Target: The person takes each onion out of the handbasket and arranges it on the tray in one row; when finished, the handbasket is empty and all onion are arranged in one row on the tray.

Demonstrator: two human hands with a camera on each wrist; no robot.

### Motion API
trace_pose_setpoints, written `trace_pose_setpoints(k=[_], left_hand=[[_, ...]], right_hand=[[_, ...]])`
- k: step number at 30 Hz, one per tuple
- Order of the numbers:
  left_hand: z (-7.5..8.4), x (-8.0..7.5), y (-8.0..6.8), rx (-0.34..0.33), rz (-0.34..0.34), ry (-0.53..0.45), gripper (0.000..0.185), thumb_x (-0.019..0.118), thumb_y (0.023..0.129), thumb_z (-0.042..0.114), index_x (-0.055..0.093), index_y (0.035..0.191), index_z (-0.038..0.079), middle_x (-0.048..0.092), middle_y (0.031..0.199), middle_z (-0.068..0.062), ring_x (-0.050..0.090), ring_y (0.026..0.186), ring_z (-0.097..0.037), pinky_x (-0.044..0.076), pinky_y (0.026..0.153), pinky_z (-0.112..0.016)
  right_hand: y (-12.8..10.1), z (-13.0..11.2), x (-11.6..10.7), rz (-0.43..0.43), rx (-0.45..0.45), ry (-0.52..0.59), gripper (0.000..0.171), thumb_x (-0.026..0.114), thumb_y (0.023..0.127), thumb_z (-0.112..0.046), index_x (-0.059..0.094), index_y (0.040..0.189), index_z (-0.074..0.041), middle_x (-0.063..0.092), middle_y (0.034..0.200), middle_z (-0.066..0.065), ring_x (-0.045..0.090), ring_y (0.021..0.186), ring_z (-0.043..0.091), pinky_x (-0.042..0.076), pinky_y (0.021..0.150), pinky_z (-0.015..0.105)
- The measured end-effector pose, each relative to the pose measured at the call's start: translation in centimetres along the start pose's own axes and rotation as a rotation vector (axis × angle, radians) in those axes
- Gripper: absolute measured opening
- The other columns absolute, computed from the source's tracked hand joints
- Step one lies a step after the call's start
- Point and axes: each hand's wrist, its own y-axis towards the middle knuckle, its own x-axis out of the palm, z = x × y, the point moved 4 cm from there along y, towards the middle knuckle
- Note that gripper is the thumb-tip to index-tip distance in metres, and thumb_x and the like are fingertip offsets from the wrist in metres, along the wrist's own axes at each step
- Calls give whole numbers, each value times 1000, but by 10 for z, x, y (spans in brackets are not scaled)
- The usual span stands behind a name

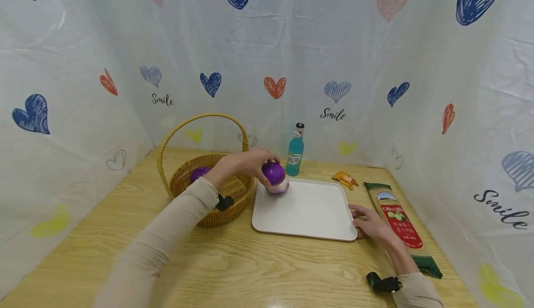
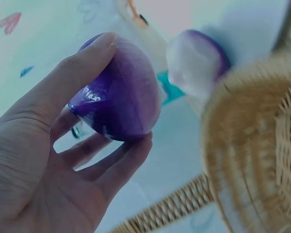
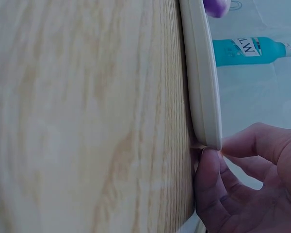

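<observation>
My left hand [image 1: 250, 162] grips a shiny purple onion [image 2: 119, 92] between thumb and fingertips. In the head view it is over the left part of a white tray [image 1: 306, 208]. Behind and below the held onion, a white-and-purple round vegetable [image 2: 196, 63] sits on the tray and is partly hidden in the head view. My right hand [image 1: 369, 222] pinches the tray's right rim near its front corner, thumb and fingertips meeting at the edge [image 3: 211, 116]. Just left of the tray stands a wicker basket [image 1: 246, 206] with a tall handle, another purple vegetable [image 1: 199, 173] inside it.
A blue bottle [image 1: 295, 153] stands behind the tray. An orange packet [image 1: 345, 179] lies at the back right, and a long green-and-red food bag [image 1: 400, 224] runs along the right side. The wooden table [image 1: 250, 271] meets a heart-printed curtain [image 1: 267, 44] at back and sides.
</observation>
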Motion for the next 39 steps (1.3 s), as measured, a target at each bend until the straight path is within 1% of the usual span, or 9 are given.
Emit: trace_pose_setpoints(k=[6, 11, 12, 14, 19, 25, 32, 36, 39], left_hand=[[21, 11, 24, 54, -38, 33, 71, 83, 78, 32, 51, 138, 13, 57, 134, -6, 54, 123, -20, 48, 103, -35], [34, 24, 46, 104, -36, 44, 72, 85, 76, 33, 52, 137, 12, 57, 134, -7, 53, 123, -20, 48, 104, -35], [36, 27, 50, 106, -34, 43, 72, 85, 76, 33, 52, 137, 13, 57, 133, -6, 53, 123, -20, 48, 103, -34], [38, 34, 58, 102, -34, 34, 73, 85, 76, 34, 52, 137, 13, 58, 133, -5, 53, 123, -19, 47, 104, -33], [44, 49, 73, 85, -21, 4, 73, 85, 77, 30, 50, 139, 12, 57, 135, -5, 52, 125, -20, 46, 105, -32], [49, 62, 89, 71, 11, 12, 74, 83, 79, 29, 49, 141, 11, 55, 138, -8, 51, 127, -21, 45, 107, -32], [48, 75, 103, 41, 48, 5, 74, 81, 81, 31, 47, 144, 13, 52, 142, -8, 49, 130, -22, 43, 109, -34], [47, 83, 112, 31, 55, -14, 73, 81, 81, 29, 47, 144, 12, 51, 142, -8, 47, 131, -22, 43, 109, -33], [47, 89, 120, 20, 68, -10, 73, 81, 81, 31, 47, 143, 12, 52, 141, -8, 47, 131, -21, 43, 109, -30]], right_hand=[[0, 0, 1, -7, -4, 0, 57, 49, 96, 0, 31, 149, 7, 47, 124, 29, 57, 79, 18, 53, 59, 28], [2, 0, 2, -1, 2, 12, 56, 49, 95, 0, 33, 148, 6, 48, 124, 28, 58, 80, 18, 53, 60, 27], [2, 0, 3, -5, 0, 13, 56, 49, 95, 1, 32, 148, 7, 47, 124, 29, 58, 80, 18, 53, 60, 27], [2, 1, 4, -8, 8, 23, 56, 49, 95, 1, 33, 148, 6, 47, 125, 28, 58, 80, 18, 53, 60, 27], [2, 0, 5, -9, 8, 25, 56, 49, 95, 1, 34, 148, 6, 48, 125, 27, 57, 81, 18, 53, 60, 27], [3, -3, 1, -5, -4, 13, 56, 49, 95, 1, 33, 148, 6, 48, 125, 29, 58, 80, 18, 53, 60, 28], [3, -1, 0, -4, -2, 6, 57, 49, 94, 1, 33, 148, 7, 47, 125, 29, 58, 80, 18, 55, 61, 29], [1, 0, 0, -6, -7, 6, 56, 50, 94, 1, 33, 148, 7, 48, 124, 28, 58, 80, 18, 55, 61, 29], [0, 0, 0, -5, -10, 5, 56, 50, 95, 1, 33, 148, 8, 48, 122, 28, 58, 81, 18, 55, 61, 28]])
